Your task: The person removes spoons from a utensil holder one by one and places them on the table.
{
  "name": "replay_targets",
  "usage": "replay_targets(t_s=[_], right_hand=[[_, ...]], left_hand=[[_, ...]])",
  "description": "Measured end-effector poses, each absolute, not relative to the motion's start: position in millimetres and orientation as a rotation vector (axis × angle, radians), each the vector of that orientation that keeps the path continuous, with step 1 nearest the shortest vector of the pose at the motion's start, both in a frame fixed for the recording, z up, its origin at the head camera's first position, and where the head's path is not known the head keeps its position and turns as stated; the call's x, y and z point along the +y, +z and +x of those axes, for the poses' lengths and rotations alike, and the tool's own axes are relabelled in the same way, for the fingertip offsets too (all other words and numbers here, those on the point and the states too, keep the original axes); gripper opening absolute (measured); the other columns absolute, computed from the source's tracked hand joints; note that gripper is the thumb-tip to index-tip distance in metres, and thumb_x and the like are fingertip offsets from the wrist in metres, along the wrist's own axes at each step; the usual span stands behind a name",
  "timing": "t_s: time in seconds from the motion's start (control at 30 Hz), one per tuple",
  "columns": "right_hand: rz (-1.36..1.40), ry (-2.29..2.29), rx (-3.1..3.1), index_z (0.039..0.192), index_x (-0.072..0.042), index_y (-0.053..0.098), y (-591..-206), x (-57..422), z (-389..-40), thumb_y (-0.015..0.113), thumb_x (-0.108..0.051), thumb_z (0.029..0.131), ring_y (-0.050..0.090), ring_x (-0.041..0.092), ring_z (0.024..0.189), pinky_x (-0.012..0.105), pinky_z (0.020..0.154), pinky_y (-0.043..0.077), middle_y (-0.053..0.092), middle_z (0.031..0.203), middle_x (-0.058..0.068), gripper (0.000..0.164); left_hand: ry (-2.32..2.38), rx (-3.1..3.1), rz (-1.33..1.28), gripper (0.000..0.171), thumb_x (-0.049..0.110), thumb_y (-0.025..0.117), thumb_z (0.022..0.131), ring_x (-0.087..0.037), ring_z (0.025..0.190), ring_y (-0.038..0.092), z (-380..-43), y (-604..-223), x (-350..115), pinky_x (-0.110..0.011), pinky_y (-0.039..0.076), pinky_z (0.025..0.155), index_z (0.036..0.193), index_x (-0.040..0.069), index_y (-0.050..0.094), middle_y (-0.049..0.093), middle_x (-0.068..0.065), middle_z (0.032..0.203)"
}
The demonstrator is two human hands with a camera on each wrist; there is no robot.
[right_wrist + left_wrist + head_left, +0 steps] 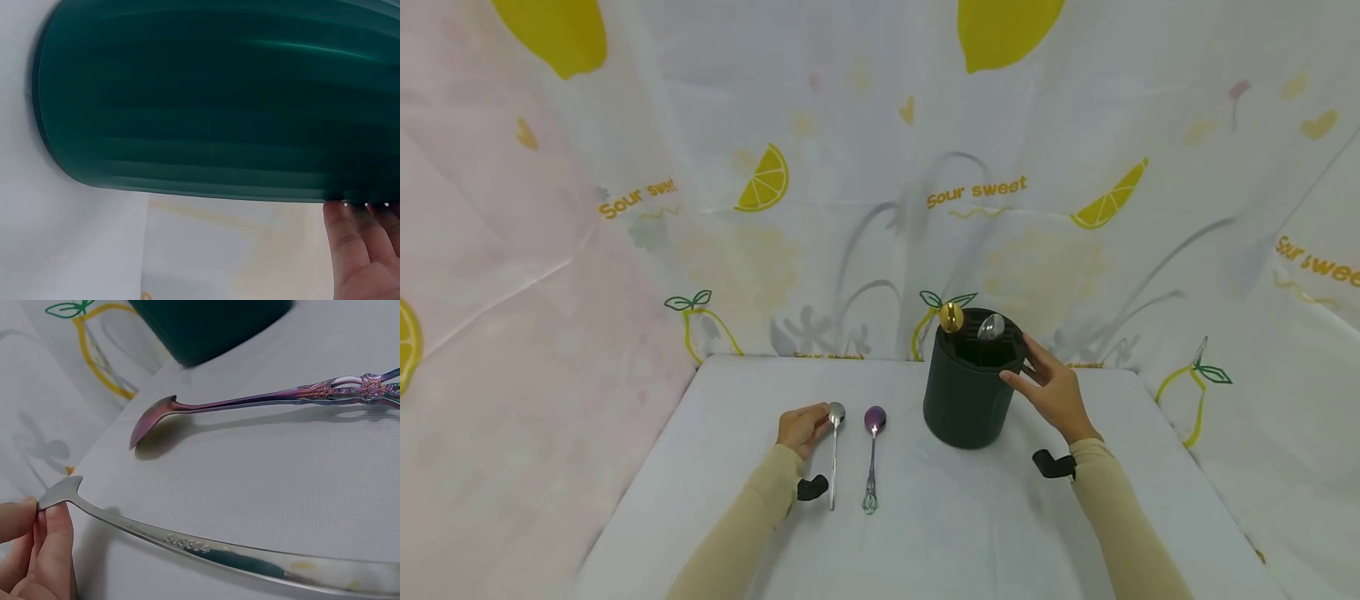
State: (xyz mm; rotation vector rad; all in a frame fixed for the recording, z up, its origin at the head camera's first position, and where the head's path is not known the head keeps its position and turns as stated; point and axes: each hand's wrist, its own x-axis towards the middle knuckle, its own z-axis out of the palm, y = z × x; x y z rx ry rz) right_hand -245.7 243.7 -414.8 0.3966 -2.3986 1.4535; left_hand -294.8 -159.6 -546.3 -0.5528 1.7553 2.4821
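Observation:
My left hand [800, 427] pinches the bowl of a silver spoon [833, 454] between thumb and fingers. In the left wrist view the silver spoon [187, 540] shows its stamped underside, the handle stretching right. Just right of it on the table lies a purple spoon [872, 458] with an ornate handle, bowl away from me. My right hand [1054, 395] holds the right side of a dark green utensil holder [964, 408], thumb near the front rim and fingers farther back. Upright in the holder are a gold spoon [951, 317] and another silver spoon [991, 327], bowls up.
A white cloth covers the table [947, 533]. Behind it hangs a lemon-patterned curtain [850, 108], close to the table's back edge. The utensil holder stands near that edge, right of the loose spoons, and has a slotted section at the back of its top.

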Motion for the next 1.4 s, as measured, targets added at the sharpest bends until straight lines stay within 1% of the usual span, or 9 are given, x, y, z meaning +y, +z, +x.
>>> replay_targets(t_s=[0.13,0.2,0.3,0.43,0.57,0.77,0.97,1.13,1.4], right_hand=[[0.398,1.457,-2.391,0.150,-0.004,0.036,-416,244,-246,0.075,-0.018,0.088,0.043,0.034,0.133,0.040,0.099,0.046,0.039,0.150,0.015,0.075],[0.394,1.459,-2.382,0.150,-0.009,0.036,-422,248,-251,0.076,-0.021,0.088,0.043,0.031,0.134,0.034,0.099,0.047,0.039,0.151,0.012,0.075],[0.395,1.459,-2.376,0.150,-0.009,0.036,-423,249,-252,0.076,-0.020,0.087,0.043,0.032,0.133,0.033,0.098,0.047,0.039,0.151,0.012,0.075],[0.388,1.462,-2.371,0.150,-0.010,0.036,-428,251,-255,0.076,-0.019,0.087,0.042,0.033,0.134,0.035,0.098,0.046,0.038,0.151,0.012,0.075],[0.369,1.459,-2.381,0.151,-0.017,0.036,-440,255,-262,0.076,-0.023,0.087,0.042,0.027,0.135,0.027,0.099,0.046,0.038,0.152,0.006,0.076],[0.381,1.453,-2.373,0.151,-0.020,0.037,-443,256,-264,0.076,-0.026,0.087,0.042,0.025,0.135,0.024,0.098,0.046,0.039,0.152,0.002,0.076],[0.386,1.450,-2.375,0.151,-0.020,0.036,-445,256,-263,0.076,-0.024,0.087,0.044,0.026,0.134,0.027,0.098,0.047,0.039,0.151,0.004,0.076],[0.400,1.427,-2.373,0.151,-0.011,0.036,-433,250,-255,0.075,-0.018,0.088,0.044,0.035,0.132,0.037,0.097,0.047,0.039,0.150,0.013,0.074],[0.387,1.433,-2.385,0.149,-0.004,0.037,-415,242,-242,0.075,-0.018,0.088,0.044,0.036,0.132,0.040,0.098,0.047,0.039,0.150,0.016,0.073]], left_hand=[[2.443,1.795,-0.566,0.037,-0.008,0.060,0.092,-0.025,0.103,0.064,-299,-545,-158,-0.027,0.056,0.085,0.126,-0.020,0.051,0.055,-0.032,0.126],[2.427,1.826,-0.577,0.035,-0.009,0.060,0.091,-0.026,0.103,0.063,-301,-544,-156,-0.026,0.057,0.083,0.124,-0.020,0.053,0.056,-0.032,0.124],[2.385,1.893,-0.596,0.032,-0.011,0.059,0.091,-0.026,0.101,0.063,-303,-541,-151,-0.025,0.058,0.079,0.121,-0.021,0.055,0.058,-0.031,0.119],[2.317,1.974,-0.613,0.028,-0.010,0.062,0.090,-0.024,0.094,0.066,-305,-542,-149,-0.024,0.059,0.073,0.117,-0.019,0.059,0.063,-0.028,0.113],[2.262,2.054,-0.596,0.025,-0.010,0.065,0.088,-0.021,0.084,0.068,-303,-544,-151,-0.023,0.059,0.068,0.112,-0.018,0.062,0.066,-0.025,0.105],[2.112,2.254,-0.518,0.022,-0.008,0.070,0.084,-0.015,0.070,0.068,-304,-548,-156,-0.023,0.059,0.063,0.105,-0.016,0.066,0.069,-0.021,0.094],[1.784,2.663,-0.386,0.016,0.000,0.074,0.081,-0.020,0.074,0.069,-300,-551,-161,-0.031,0.059,0.071,0.095,-0.008,0.073,0.071,-0.019,0.090],[1.600,2.883,-0.268,0.014,0.000,0.071,0.081,-0.028,0.081,0.068,-296,-549,-164,-0.042,0.057,0.077,0.094,-0.006,0.073,0.072,-0.016,0.085],[1.604,2.922,-0.259,0.013,-0.003,0.070,0.082,-0.027,0.080,0.068,-293,-547,-173,-0.042,0.056,0.078,0.095,-0.007,0.072,0.072,-0.015,0.084]])
